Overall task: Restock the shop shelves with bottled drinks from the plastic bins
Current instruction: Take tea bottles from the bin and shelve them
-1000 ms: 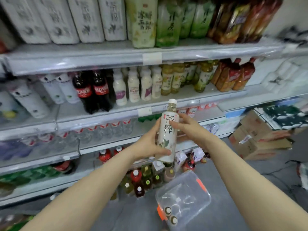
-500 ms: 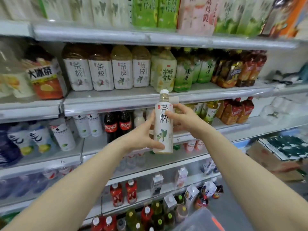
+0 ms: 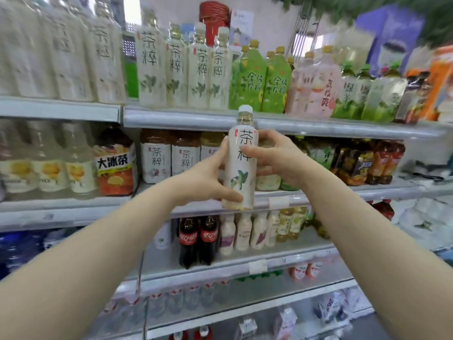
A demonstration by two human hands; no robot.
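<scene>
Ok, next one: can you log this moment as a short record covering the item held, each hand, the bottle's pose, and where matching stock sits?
item held: tea bottle, pale label, white cap
pose: upright, in front of the shelf edges, not resting on any shelf
left hand: grips the lower body, thumb across the front near the base
right hand: grips the upper label, thumb on the front
matching stock: same-label bottles on the top shelf, just left of the green-labelled bottles

bottle (image 3: 241,165) | between left hand (image 3: 203,179), right hand (image 3: 274,160) | before shelves (image 3: 318,127)
</scene>
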